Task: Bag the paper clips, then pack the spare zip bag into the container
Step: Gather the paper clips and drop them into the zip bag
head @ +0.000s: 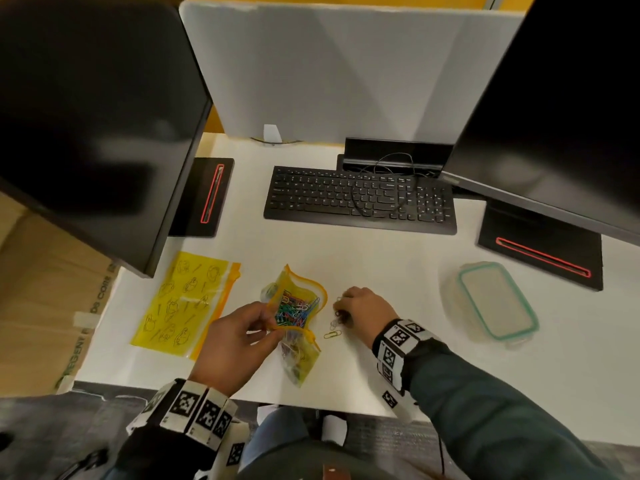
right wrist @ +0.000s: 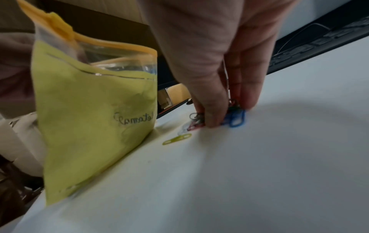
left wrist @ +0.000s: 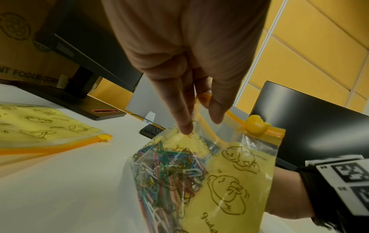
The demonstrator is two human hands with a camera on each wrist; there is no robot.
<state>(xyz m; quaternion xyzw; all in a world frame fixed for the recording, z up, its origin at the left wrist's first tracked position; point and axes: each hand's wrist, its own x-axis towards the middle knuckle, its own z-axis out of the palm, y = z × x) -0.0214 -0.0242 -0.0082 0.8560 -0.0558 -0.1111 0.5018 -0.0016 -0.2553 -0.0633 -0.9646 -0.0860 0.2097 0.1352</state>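
The left hand (head: 231, 336) pinched the rim of a yellow printed zip bag with an orange zipper strip (head: 298, 318), thumb and fingers curled round the plastic near the mouth and holding it open and upright on the white desk (head: 381, 268). Inside the bag lay a tangle of coloured wire paper clips (left wrist: 169, 178). Just to its right, the right hand (head: 367, 305) was pressed down on the desk, fingertips (right wrist: 211, 121) closed round a small cluster of loose clips (right wrist: 234, 119), among them a blue one, while a single yellow-green paper clip (head: 332, 335) lay free between the hand and the bag. A second, flat yellow zip bag (head: 187, 303) lay well to the left, partly under a black monitor (head: 86, 116). A clear rectangular plastic container with a green-edged lid (head: 493, 303) sat closed at the right, apart from both hands. A black keyboard (head: 360, 200) lay farther back.
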